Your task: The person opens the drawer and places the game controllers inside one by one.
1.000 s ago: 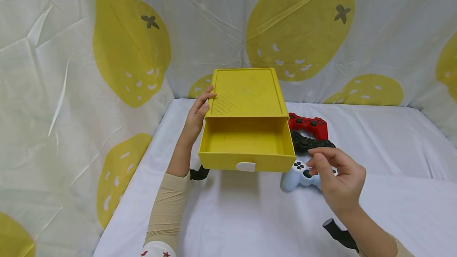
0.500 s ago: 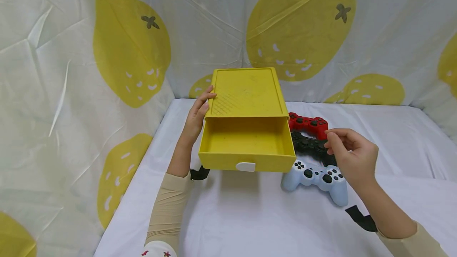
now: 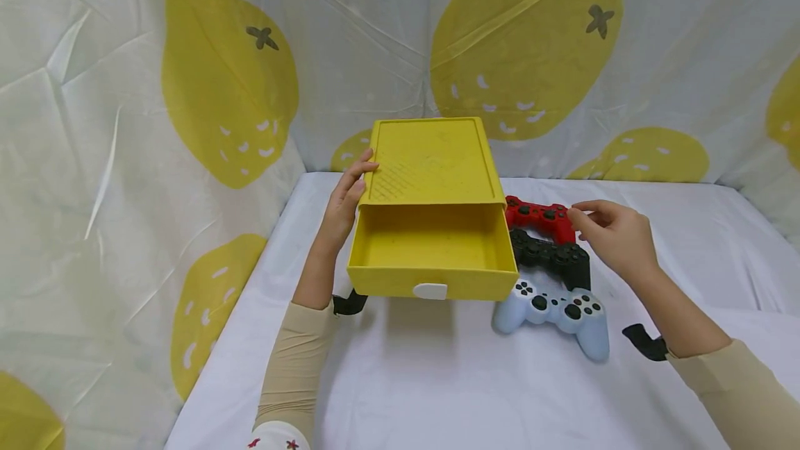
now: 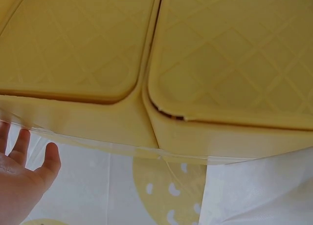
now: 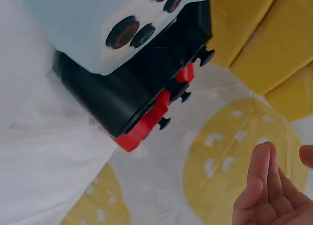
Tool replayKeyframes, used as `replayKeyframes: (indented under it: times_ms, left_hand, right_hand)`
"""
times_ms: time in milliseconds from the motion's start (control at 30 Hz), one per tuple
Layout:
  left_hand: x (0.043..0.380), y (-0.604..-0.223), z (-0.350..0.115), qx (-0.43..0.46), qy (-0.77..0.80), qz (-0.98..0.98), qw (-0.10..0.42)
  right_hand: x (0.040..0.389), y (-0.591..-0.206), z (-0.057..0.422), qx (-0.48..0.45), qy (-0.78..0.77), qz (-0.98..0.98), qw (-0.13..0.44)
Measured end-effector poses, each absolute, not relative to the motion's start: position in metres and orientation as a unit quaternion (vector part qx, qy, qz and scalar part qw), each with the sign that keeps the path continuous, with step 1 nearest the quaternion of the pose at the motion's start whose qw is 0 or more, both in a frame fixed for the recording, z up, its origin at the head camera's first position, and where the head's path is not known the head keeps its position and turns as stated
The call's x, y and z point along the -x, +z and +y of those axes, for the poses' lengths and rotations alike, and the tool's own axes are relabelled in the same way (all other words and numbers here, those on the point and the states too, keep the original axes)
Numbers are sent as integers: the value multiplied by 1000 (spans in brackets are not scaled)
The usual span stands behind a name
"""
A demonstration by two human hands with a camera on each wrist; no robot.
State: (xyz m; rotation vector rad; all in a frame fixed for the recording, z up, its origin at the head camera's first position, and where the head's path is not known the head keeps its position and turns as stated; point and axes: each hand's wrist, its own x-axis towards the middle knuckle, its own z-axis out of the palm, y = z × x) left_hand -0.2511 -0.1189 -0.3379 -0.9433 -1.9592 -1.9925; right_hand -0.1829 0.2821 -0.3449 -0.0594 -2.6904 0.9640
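Note:
A yellow drawer box (image 3: pixel 431 158) has its front drawer pulled partway out, and the drawer's visible inside (image 3: pixel 437 235) holds nothing. My left hand (image 3: pixel 342 207) lies against the box's left side, fingertips at its top edge. In the left wrist view its fingers (image 4: pixel 22 146) are spread just below the box panels. To the right of the box, game controllers lie in a row: red (image 3: pixel 542 219) at the back, black (image 3: pixel 553 255) in the middle, pale blue (image 3: pixel 556 314) in front. My right hand (image 3: pixel 619 236) hovers at the red controller's right end, thumb and fingers apart.
A white tab (image 3: pixel 430 292) sits on the drawer front. White cloth (image 3: pixel 469 380) covers the table, and a lemon-print sheet (image 3: pixel 375 33) hangs behind and at the left. Black straps (image 3: pixel 646 342) stick out near both wrists.
My right hand has moved back and to the right, from over the pale blue controller, past the black one, to the red one. My left hand and the box have stayed in place.

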Motion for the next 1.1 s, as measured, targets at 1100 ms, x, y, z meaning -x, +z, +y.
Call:
replayKeyframes:
  times_ms: [1100]
  left_hand:
    - [271, -365, -119, 336, -673, -650, 105]
  right_hand:
    - [262, -404, 345, 113, 367, -916, -115]
